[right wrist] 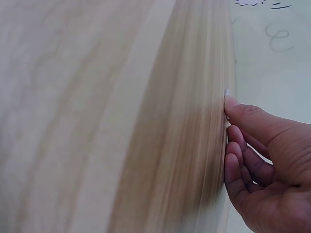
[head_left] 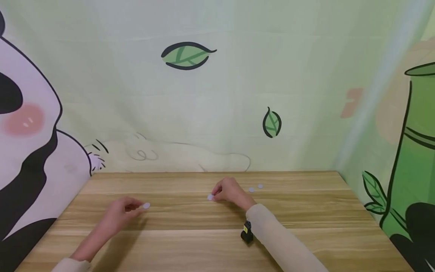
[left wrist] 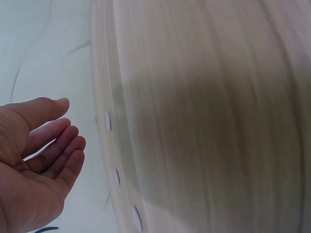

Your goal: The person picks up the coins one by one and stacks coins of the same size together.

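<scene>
My left hand [head_left: 119, 213] reaches over the left part of the table, and a small round white disc [head_left: 146, 205] shows right at its fingertips in the head view. The left wrist view has the left hand [left wrist: 41, 160] with loosely bent fingers, thumb apart from them and nothing between. Near the table's middle, toward the back, my right hand [head_left: 228, 190] pinches another white disc [head_left: 210, 197] low at the tabletop. Only a sliver of that disc [right wrist: 226, 91] shows beyond the right thumb tip; the right hand's [right wrist: 267, 165] other fingers are curled.
Two more white discs, a nearer one [head_left: 251, 189] and a farther one [head_left: 260, 186], lie behind the right wrist. A small black device [head_left: 247, 232] sits at the right sleeve. The wooden table [head_left: 190, 249] ends at a printed cloth backdrop [head_left: 217, 94].
</scene>
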Action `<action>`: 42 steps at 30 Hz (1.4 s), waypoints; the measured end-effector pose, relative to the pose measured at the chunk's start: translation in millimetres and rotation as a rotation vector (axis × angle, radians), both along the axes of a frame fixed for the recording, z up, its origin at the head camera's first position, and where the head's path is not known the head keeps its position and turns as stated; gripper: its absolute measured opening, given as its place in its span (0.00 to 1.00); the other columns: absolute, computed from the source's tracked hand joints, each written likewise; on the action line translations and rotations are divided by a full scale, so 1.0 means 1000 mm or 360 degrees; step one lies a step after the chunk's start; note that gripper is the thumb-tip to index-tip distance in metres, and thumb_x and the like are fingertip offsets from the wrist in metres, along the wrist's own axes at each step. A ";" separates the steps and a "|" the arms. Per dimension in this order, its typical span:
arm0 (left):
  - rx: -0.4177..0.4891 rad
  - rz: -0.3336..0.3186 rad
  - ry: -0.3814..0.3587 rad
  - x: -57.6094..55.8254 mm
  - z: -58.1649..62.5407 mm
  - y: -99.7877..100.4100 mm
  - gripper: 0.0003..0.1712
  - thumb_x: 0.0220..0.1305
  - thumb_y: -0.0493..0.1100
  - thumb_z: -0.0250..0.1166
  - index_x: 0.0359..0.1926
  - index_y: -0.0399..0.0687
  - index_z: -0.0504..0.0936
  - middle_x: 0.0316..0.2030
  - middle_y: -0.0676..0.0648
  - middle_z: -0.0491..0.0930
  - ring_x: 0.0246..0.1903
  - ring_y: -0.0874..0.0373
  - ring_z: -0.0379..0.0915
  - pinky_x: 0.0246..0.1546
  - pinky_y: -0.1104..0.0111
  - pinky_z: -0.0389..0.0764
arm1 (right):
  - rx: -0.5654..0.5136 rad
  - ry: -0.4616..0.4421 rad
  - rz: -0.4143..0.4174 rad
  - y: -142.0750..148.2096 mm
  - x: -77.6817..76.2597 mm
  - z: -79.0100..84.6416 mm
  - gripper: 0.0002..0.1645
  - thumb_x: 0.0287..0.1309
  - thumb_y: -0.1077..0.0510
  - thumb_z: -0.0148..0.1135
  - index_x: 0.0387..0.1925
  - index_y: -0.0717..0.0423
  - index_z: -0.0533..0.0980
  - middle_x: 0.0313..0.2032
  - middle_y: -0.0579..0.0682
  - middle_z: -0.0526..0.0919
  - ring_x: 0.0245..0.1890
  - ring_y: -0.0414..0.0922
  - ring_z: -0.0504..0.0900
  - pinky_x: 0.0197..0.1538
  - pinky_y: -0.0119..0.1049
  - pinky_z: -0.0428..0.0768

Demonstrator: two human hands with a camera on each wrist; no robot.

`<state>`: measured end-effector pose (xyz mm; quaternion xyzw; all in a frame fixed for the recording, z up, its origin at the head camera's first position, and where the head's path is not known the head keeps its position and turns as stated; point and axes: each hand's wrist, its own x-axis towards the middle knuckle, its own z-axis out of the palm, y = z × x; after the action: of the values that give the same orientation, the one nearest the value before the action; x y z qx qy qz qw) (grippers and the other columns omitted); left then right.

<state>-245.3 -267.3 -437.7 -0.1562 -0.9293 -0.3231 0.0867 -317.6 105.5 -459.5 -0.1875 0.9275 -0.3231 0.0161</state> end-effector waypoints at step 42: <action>-0.0231 0.0118 -0.0105 0.008 -0.023 -0.113 0.14 0.51 0.38 0.80 0.37 0.35 0.87 0.30 0.47 0.85 0.27 0.71 0.71 0.28 0.71 0.75 | -0.0020 -0.0067 -0.0025 -0.002 0.002 0.001 0.06 0.52 0.60 0.79 0.31 0.55 0.88 0.28 0.44 0.88 0.29 0.34 0.79 0.37 0.28 0.77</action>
<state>-236.8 -380.6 -460.5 -0.1167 -0.9579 -0.2563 0.0563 -315.2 103.7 -458.3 -0.1735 0.9263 -0.3330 0.0319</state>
